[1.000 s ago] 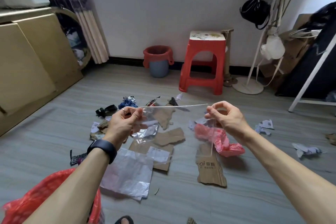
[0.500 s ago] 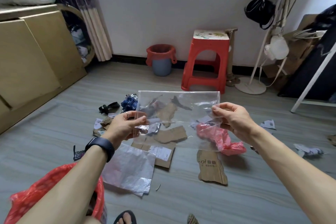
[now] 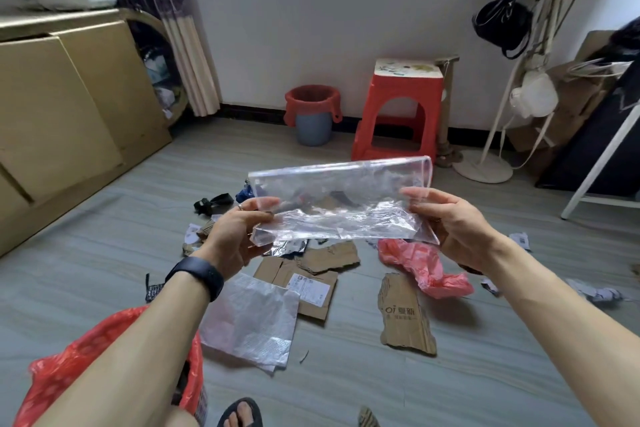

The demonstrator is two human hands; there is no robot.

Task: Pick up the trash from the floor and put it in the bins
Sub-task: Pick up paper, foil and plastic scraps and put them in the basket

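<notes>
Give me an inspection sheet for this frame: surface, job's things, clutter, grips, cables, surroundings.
Surface: grey plank floor, strewn with scraps.
Job's things: clear plastic bag held up in both hands; red-lined bin at far wall; red bag near left.
Clutter: cardboard pieces, pink bag, white plastic sheet, paper scraps.
Grips: left hand and right hand each pinch one end of the clear plastic bag.
Cables: nothing seen.
Surroundings: red stool, tan cabinet, black handbag hanging.

"oi" and unclear characters on torn cardboard
</notes>
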